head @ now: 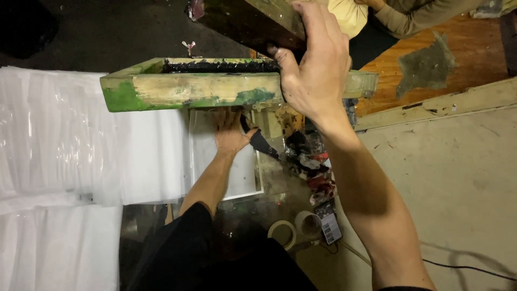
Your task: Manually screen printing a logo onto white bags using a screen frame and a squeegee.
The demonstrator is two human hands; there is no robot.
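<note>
My right hand (315, 70) grips the edge of a raised wooden printing frame (183, 89), stained green and black, and holds it tilted up off the table. Under the lifted frame my left hand (230, 132) lies flat, fingers spread, on a white sheet (210, 161) on the print bed. A black-handled tool (258, 141) lies just right of that hand. My dark sleeve covers the left upper arm at the bottom.
Stacks of white plastic sheets (54, 145) fill the left side. Ink-stained rags (315, 172), a tape roll (283, 233) and a small cup (308, 221) lie near the bed. Another person's sleeve (414, 19) shows at the top right. A pale tabletop (452, 178) spreads right.
</note>
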